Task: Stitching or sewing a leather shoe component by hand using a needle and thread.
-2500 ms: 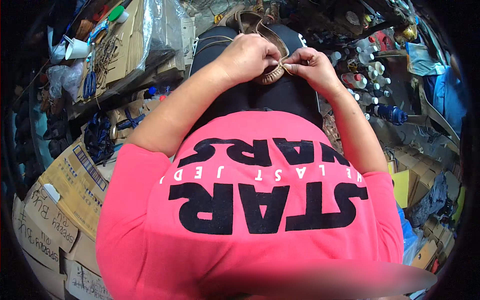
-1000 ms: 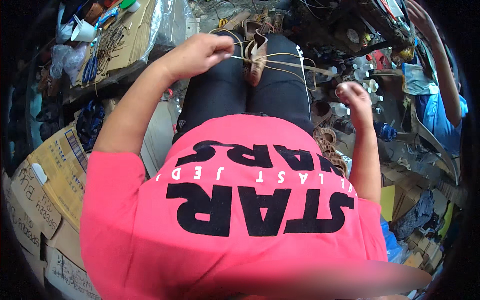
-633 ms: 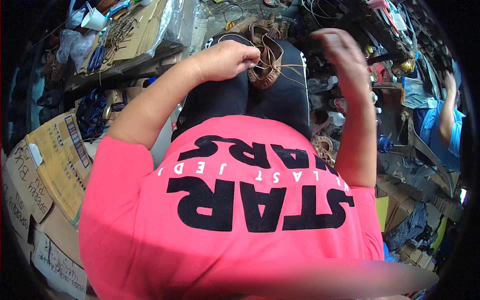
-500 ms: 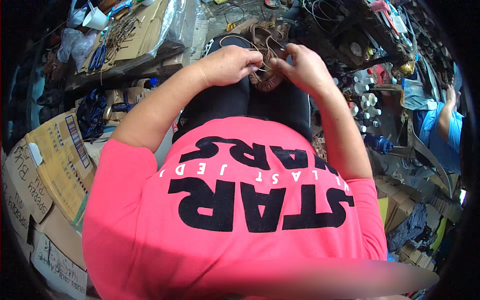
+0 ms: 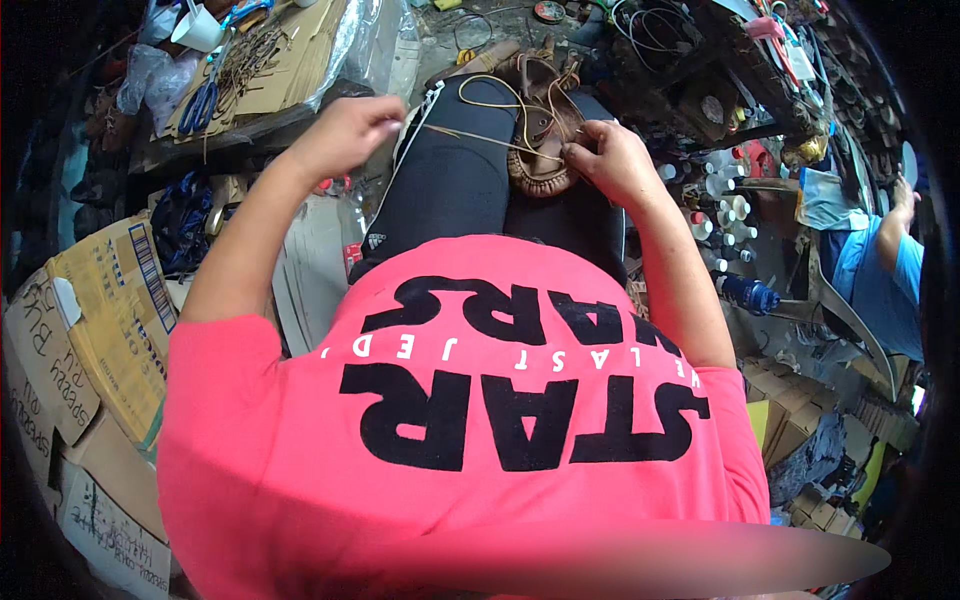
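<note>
A brown leather shoe (image 5: 545, 182) with a gathered, stitched toe rests on my dark-trousered lap. From it a thin tan cord (image 5: 490, 140) stretches left toward my left hand (image 5: 355, 132), which is raised beside my left thigh with its fingers pinched on the cord. Another length of the cord curves in a loose loop over my thigh and the shoe. At the shoe's right side, my right hand (image 5: 612, 158) is closed, thumb and forefinger pressed together near where the cord meets the leather. What lies between those fingertips is hidden.
On the left stands a bench with cardboard sheets (image 5: 300, 60), blue-handled scissors (image 5: 200, 105) and a white cup (image 5: 197, 28). Marked cardboard boxes (image 5: 110, 310) sit lower left. Several small bottles (image 5: 722, 215) stand at right. Another person's blue-sleeved arm (image 5: 893, 240) shows at far right.
My left hand has moved away from the shoe to the left, drawing the cord out straight. My right hand has come slightly lower, and more of the shoe shows.
</note>
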A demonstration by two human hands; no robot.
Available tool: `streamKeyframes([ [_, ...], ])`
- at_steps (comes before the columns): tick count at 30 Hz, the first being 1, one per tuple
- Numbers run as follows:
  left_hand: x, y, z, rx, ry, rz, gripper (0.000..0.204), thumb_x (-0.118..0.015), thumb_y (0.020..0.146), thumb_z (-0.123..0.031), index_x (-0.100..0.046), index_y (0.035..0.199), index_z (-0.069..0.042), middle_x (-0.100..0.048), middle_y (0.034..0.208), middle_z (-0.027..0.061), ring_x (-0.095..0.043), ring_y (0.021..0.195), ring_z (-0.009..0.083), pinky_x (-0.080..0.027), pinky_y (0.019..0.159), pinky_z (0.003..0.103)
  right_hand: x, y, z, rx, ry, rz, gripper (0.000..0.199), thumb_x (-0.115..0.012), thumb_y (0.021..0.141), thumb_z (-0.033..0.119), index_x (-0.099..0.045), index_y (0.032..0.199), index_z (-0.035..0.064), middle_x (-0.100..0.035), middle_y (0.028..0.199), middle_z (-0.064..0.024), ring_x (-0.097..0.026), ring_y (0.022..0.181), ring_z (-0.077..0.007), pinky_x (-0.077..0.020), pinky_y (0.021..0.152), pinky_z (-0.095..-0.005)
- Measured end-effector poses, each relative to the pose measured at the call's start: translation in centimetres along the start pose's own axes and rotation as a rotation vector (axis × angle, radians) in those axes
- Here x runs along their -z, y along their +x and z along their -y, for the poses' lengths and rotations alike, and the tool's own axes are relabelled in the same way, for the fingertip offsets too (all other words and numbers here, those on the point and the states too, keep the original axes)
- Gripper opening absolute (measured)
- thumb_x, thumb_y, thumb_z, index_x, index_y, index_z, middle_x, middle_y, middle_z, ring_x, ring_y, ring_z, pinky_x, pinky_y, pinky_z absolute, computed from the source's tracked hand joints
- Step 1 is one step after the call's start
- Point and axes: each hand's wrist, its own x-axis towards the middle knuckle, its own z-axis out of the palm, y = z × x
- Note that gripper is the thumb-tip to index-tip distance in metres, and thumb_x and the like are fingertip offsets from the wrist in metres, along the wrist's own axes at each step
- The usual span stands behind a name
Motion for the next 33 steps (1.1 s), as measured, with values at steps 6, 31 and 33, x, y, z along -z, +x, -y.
streamKeyframes([
  [6,2.8,1.5,-5.7,-0.196,-0.951,-0.140,0.012,-0.059,0.088,-0.014,-0.061,0.092,-0.003,-0.058,0.081,0.0025,-0.056,0.079,0.0118,-0.044,0.075,0.026,3.3,-1.3,-1.4,0.174,1.173,-0.079,0.035,-0.050,0.094,0.030,-0.060,0.113,0.0031,-0.056,0.081,-0.0014,-0.052,0.071,-0.0131,-0.0430,0.072,-0.0283],
  [31,9.6,-0.5,2.0,-0.021,0.469,-0.435,0.033,-0.065,0.079,-0.023,-0.064,0.111,-0.012,-0.060,0.108,0.0117,-0.055,0.103,0.0245,-0.043,0.089,0.034,2.0,-15.1,-21.2,-0.138,-0.033,0.528,0.031,-0.057,0.084,0.010,-0.061,0.114,0.0087,-0.066,0.087,-0.0159,-0.058,0.076,-0.0177,-0.0461,0.073,-0.0313],
  [33,1.8,3.7,-4.5,-0.092,0.050,-0.126,0.032,-0.065,0.077,-0.013,-0.065,0.109,-0.012,-0.059,0.110,0.0090,-0.055,0.105,0.0225,-0.042,0.092,0.031,1.8,-11.2,-12.4,-0.304,0.333,0.423,0.030,-0.059,0.083,0.005,-0.062,0.113,0.0071,-0.061,0.081,-0.0080,-0.055,0.073,-0.0108,-0.0447,0.066,-0.0261],
])
